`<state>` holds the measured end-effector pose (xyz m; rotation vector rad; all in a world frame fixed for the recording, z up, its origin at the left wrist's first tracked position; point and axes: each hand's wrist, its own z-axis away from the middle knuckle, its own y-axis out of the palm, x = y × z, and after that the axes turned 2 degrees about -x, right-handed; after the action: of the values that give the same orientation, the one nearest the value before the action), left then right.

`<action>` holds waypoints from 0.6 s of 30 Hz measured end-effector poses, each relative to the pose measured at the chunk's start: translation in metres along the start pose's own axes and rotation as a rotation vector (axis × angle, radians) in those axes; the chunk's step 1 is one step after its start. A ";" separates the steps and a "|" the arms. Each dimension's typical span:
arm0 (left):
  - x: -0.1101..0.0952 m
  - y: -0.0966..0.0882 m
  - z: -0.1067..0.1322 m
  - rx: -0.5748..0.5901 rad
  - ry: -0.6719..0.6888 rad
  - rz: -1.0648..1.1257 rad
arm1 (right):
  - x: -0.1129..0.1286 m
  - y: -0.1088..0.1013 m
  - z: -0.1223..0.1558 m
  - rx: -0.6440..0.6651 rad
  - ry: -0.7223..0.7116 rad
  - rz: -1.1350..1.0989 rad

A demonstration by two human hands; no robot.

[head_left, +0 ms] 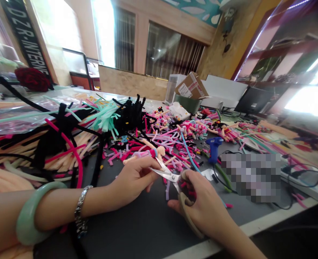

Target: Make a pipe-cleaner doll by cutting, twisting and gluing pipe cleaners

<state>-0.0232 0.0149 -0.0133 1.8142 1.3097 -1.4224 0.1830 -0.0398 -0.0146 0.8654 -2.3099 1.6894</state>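
My left hand (134, 178) pinches a small doll (146, 153) made of pipe cleaners, with a beige head and pink and lilac body parts. In my right hand (204, 201) is a pair of scissors (174, 177), my fingers through its handle loops. The scissor blades are spread apart and point at the doll, close to its head and my left fingertips. Whether a blade touches the doll I cannot tell. Short pink and lilac pipe cleaner pieces (175, 158) lie on the dark table just behind both hands.
A blue glue gun (214, 149) stands right of the pile, its cord running over the table. Bundles of black (131, 115) and mint pipe cleaners (107, 117) lie at the back left. Several finished dolls (196, 127) are heaped farther back, near a cardboard box (191, 86).
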 end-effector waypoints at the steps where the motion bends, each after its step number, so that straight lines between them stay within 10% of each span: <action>1: -0.001 0.000 0.000 -0.004 -0.003 -0.003 | 0.000 0.000 0.000 -0.003 -0.003 0.007; 18: -0.006 -0.002 0.001 0.002 0.018 0.007 | -0.003 0.000 -0.003 -0.076 -0.015 0.092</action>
<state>-0.0250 0.0124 -0.0073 1.8349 1.3098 -1.4069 0.1850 -0.0360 -0.0149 0.7710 -2.4419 1.6223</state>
